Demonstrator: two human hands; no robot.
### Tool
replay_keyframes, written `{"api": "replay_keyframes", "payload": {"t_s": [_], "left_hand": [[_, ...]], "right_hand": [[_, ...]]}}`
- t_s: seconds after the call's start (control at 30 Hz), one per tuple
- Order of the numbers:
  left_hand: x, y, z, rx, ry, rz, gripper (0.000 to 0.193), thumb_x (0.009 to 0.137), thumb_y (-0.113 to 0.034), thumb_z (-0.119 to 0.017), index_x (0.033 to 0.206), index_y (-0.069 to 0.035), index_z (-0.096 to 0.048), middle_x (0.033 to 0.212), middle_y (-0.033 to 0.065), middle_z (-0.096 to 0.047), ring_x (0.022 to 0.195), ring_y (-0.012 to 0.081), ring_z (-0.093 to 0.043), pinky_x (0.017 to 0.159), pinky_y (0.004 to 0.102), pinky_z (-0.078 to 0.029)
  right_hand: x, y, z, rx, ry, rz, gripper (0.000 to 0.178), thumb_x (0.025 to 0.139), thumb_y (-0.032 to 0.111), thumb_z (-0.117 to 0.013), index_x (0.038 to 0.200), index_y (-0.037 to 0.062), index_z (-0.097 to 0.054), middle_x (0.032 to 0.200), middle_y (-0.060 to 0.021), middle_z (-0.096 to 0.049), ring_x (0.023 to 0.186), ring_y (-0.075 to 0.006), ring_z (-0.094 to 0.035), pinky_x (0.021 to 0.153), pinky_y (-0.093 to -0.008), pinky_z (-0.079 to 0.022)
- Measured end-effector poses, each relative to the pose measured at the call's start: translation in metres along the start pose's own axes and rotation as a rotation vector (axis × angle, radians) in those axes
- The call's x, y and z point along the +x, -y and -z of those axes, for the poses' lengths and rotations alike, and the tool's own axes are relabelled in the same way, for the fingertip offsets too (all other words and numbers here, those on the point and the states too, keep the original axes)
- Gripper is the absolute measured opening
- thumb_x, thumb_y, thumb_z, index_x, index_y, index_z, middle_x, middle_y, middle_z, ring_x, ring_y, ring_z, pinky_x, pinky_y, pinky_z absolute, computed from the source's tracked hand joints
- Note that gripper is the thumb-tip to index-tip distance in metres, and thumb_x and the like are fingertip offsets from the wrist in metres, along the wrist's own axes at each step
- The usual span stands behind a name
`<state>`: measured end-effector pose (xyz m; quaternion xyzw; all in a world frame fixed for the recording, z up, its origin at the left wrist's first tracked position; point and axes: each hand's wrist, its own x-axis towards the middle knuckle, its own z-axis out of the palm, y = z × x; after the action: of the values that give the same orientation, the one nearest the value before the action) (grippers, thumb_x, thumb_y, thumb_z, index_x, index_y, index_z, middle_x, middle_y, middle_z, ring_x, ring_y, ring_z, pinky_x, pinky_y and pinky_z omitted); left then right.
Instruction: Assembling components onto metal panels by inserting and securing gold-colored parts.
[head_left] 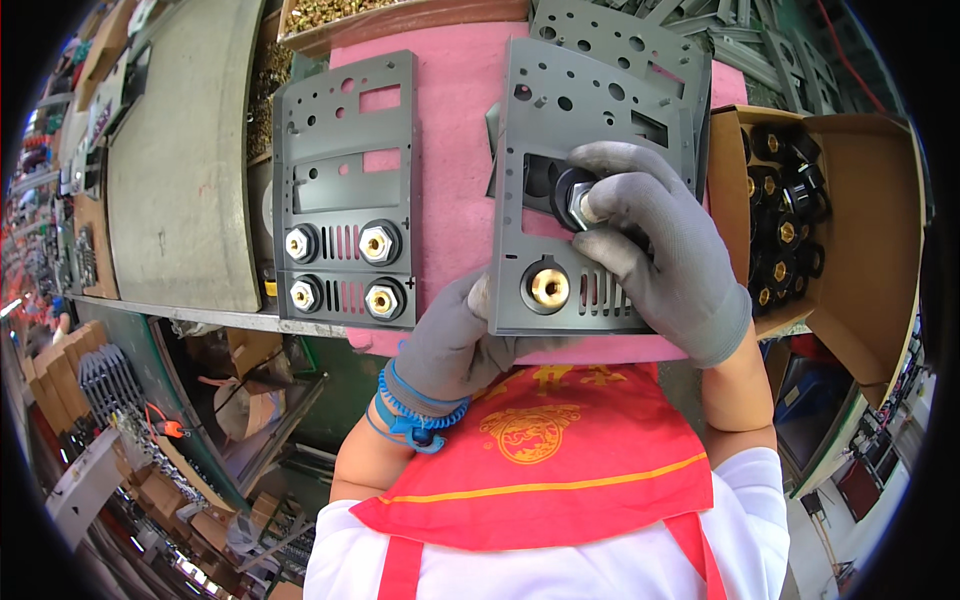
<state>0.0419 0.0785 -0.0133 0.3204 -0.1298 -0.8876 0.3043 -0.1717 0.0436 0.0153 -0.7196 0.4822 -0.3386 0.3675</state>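
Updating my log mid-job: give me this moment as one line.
left hand: touching grey panel | right hand: holding hex nut, black ring | grey panel: brass connector, lower left | second panel: four silver nuts

Bright, fairly even light covers the pink mat point(455, 150) and the perforated grey metal panel point(587, 125), with only soft shading beneath the gloved right hand point(668, 245). Small glints show on the hex nuts point(379, 244) and the brass socket point(549, 289), while the white shirt point(455, 575) looks nearly washed out. Shadow deepens among the black connectors point(805, 190) and below the bench. The centre is crisp; toward the dark circular rim, the bench's front edge point(215, 316) bows, stacked cartons point(60, 365) lean and soften, and bluish fringing appears.
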Motion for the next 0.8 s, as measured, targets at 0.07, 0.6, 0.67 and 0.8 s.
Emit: {"api": "replay_keyframes", "payload": {"t_s": [0.07, 0.6, 0.67, 0.8], "left_hand": [[-0.002, -0.005, -0.007, -0.066, 0.007, 0.063, 0.068, 0.095, -0.049, -0.059, 0.136, 0.004, -0.046, 0.124, 0.0098, -0.058, 0.114, 0.0178, -0.059, 0.097, 0.0321, -0.049], [0.001, -0.016, -0.017, -0.031, -0.006, -0.033, 0.050, 0.091, -0.031, -0.062, 0.123, 0.006, -0.051, 0.118, 0.0130, -0.058, 0.112, 0.0195, -0.055, 0.100, 0.0356, -0.042], [0.004, -0.014, -0.014, -0.049, 0.019, -0.036, 0.051, 0.092, -0.031, -0.061, 0.124, 0.007, -0.051, 0.121, 0.0139, -0.058, 0.114, 0.0211, -0.055, 0.102, 0.0375, -0.041], [0.006, -0.014, -0.015, -0.088, 0.051, -0.041, 0.052, 0.094, -0.031, -0.059, 0.126, 0.008, -0.049, 0.125, 0.0163, -0.057, 0.118, 0.0241, -0.055, 0.106, 0.0414, -0.039]], "right_hand": [[-0.001, 0.000, -0.001, 0.004, 0.015, -0.031, 0.020, 0.083, -0.005, -0.067, 0.096, 0.0008, -0.054, 0.122, -0.0153, -0.057, 0.086, -0.0199, -0.059, 0.078, -0.0291, -0.050], [0.002, 0.003, 0.011, 0.060, 0.142, 0.143, 0.026, 0.076, 0.015, -0.077, 0.093, 0.0054, -0.061, 0.114, -0.0180, -0.066, 0.100, -0.0358, -0.064, 0.089, -0.0415, -0.049], [0.002, 0.009, 0.013, -0.004, 0.179, 0.141, 0.026, 0.078, 0.019, -0.076, 0.095, 0.0063, -0.062, 0.114, -0.0158, -0.067, 0.102, -0.0376, -0.063, 0.092, -0.0437, -0.048], [0.009, 0.023, 0.026, -0.301, 0.219, 0.231, 0.028, 0.073, 0.021, -0.075, 0.095, 0.0064, -0.065, 0.113, -0.0134, -0.067, 0.105, -0.0358, -0.062, 0.093, -0.0455, -0.048]]}}
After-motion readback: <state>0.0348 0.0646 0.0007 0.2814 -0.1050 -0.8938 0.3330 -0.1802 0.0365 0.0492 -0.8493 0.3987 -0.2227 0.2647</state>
